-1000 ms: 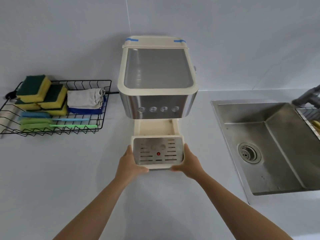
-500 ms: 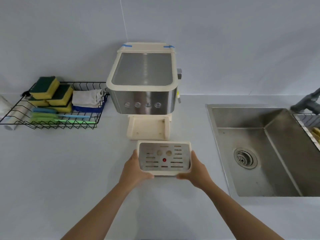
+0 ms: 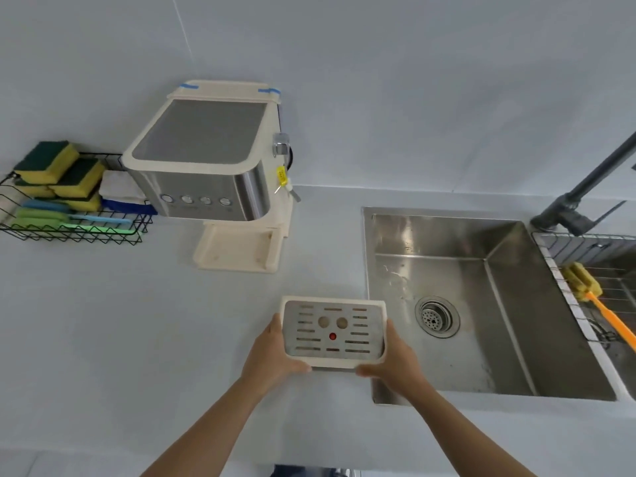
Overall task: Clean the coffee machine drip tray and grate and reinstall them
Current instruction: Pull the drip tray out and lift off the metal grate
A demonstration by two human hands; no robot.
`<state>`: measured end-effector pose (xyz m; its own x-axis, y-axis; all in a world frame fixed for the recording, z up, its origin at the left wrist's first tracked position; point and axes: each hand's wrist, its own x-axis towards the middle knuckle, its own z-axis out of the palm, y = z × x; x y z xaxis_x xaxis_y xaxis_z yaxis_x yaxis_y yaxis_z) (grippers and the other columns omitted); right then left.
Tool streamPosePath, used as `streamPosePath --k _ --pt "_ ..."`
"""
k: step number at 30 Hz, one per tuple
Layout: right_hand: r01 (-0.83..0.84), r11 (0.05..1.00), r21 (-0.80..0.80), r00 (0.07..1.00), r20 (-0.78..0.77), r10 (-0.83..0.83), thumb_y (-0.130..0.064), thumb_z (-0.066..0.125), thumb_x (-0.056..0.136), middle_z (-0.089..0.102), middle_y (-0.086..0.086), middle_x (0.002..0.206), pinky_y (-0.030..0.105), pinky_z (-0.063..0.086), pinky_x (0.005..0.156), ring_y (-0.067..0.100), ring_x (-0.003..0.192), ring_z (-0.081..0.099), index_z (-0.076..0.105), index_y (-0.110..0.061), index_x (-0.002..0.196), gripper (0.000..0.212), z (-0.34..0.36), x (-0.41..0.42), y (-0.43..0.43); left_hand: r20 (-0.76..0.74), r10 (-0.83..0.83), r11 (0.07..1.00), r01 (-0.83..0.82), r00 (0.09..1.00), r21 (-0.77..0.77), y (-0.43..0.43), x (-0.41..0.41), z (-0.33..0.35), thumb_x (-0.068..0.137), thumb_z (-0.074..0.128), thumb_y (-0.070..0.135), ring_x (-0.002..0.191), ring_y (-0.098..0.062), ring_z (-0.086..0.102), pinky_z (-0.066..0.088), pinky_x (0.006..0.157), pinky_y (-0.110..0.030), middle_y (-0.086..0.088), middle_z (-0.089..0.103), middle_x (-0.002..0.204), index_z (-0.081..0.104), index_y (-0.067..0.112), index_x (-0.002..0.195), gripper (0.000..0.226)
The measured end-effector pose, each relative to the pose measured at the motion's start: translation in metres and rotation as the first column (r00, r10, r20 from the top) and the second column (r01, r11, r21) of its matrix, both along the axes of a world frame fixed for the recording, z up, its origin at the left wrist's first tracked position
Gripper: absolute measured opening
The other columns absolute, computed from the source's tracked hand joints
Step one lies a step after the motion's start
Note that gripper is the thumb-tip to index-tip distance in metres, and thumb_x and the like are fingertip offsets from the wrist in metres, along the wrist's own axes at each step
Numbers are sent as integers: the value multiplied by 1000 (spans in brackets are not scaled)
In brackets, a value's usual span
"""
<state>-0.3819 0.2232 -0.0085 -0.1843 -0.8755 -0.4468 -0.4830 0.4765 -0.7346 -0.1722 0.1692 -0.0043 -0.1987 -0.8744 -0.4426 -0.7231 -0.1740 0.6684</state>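
Left hand (image 3: 272, 352): closed on the left edge of the drip tray (image 3: 333, 364), thumb on top.
Right hand (image 3: 395, 356): closed on the tray's right edge.
Drip tray: held level above the desk (image 3: 137, 339), overlapping the sink (image 3: 481, 304) edge, well apart from the coffee machine (image 3: 206, 173).
Grate (image 3: 332, 330): metal, slotted, seated in the tray, red dot at centre.
Machine base (image 3: 237, 249): bare.
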Motion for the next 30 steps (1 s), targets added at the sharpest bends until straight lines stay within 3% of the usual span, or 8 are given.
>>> streamPosePath --k 8,12,16,19,21,23,25,30 --pt "21 998 56 1000 -11 -20 -13 82 56 60 -5 104 15 47 62 15 92 59 37 -22 119 78 -7 -19 4 51 -57 998 56 997 9 -1 -17 -8 46 83 32 103 -15 59 54 86 -35 4 59 119 35 20 132 99" --pt "-5 997 79 1000 -24 7 -17 82 58 59 -3 108 15 48 49 16 93 59 36 -21 119 76 -5 -19 -2 108 -82 997 81 991 17 -6 -16 -7 47 80 37 106 -18 58 53 86 -39 2 56 122 31 19 133 101" --pt "-41 995 91 998 -45 46 -18 82 59 58 0 116 15 48 50 17 96 58 32 -20 119 78 -3 -19 -3 174 -136 990 129 975 53 -10 -17 -4 52 80 42 116 -21 52 51 90 -40 -2 47 135 11 14 143 117" --pt "-75 993 97 996 -44 79 -19 82 60 55 0 120 12 46 46 14 95 55 29 -20 123 82 1 -22 -4 220 -177 984 173 959 38 -13 -17 1 51 79 48 123 -20 46 49 92 -41 -1 40 139 1 22 145 125" --pt "-95 993 71 993 -70 100 -20 82 61 51 1 124 10 46 54 14 98 53 30 -17 125 82 7 -23 -5 269 -197 977 211 943 -21 -14 -17 6 51 77 50 126 -20 41 48 92 -40 0 36 140 5 26 144 121" --pt "-137 991 7 974 -182 136 -23 80 65 42 4 135 16 46 81 17 112 47 29 -14 134 86 14 -24 -8 322 -237 956 278 917 -88 -15 -19 12 57 75 49 126 -20 37 47 91 -35 -1 35 136 9 25 144 112" --pt "-192 981 -25 941 -287 177 -28 75 71 32 5 143 31 36 105 20 129 34 27 -14 141 86 21 -23 -13 351 -308 916 376 884 -143 -16 -24 19 62 73 48 127 -20 35 43 93 -31 -1 35 134 20 26 141 98" --pt "-321 947 26 888 -341 310 -34 68 78 39 3 130 28 34 102 18 124 32 44 -22 133 61 26 -14 -30 382 -476 832 546 792 -98 -19 -42 27 68 70 49 120 -18 37 35 97 -26 -1 39 127 38 28 136 77"
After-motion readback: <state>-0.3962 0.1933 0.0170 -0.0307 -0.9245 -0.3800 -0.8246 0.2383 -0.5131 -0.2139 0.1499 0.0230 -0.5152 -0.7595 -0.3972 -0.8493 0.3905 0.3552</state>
